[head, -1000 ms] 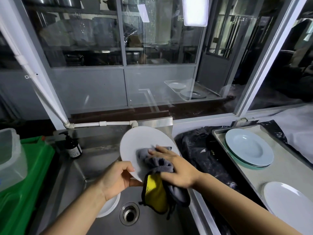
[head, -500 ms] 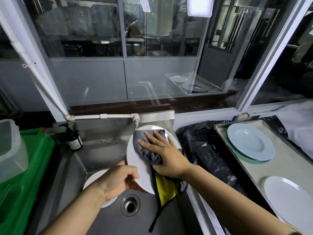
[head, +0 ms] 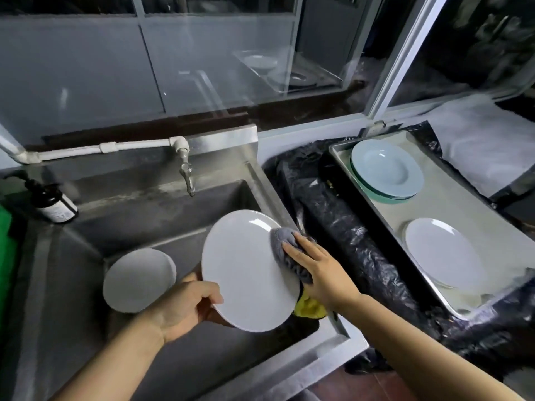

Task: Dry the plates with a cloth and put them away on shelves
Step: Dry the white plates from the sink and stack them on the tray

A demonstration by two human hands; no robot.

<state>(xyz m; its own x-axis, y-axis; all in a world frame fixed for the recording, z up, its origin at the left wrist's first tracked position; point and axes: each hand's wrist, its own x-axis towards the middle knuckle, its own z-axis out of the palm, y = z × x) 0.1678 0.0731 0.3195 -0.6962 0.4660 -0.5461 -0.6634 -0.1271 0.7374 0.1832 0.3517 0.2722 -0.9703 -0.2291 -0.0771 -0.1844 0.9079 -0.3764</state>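
My left hand [head: 185, 308] grips the lower left rim of a white plate [head: 249, 270], held tilted over the steel sink [head: 144, 215]. My right hand [head: 321, 270] presses a grey cloth [head: 280, 241] with straight fingers against the plate's right edge; my thumb is hidden. The cloth's yellow side [head: 308, 308] hangs below my palm. Another white plate [head: 139, 279] lies in the sink basin at the left.
To the right, a metal tray [head: 463, 209] holds a short stack of pale blue plates [head: 386, 169] and a white plate [head: 440, 253]. Black plastic sheeting [head: 347, 233] lies between sink and tray. A tap [head: 186, 172] and a dark soap bottle [head: 55, 202] stand behind the basin.
My right hand has slid the cloth from the plate's upper face to its right edge. The view has tipped downward, and the plate's face now shows more fully.
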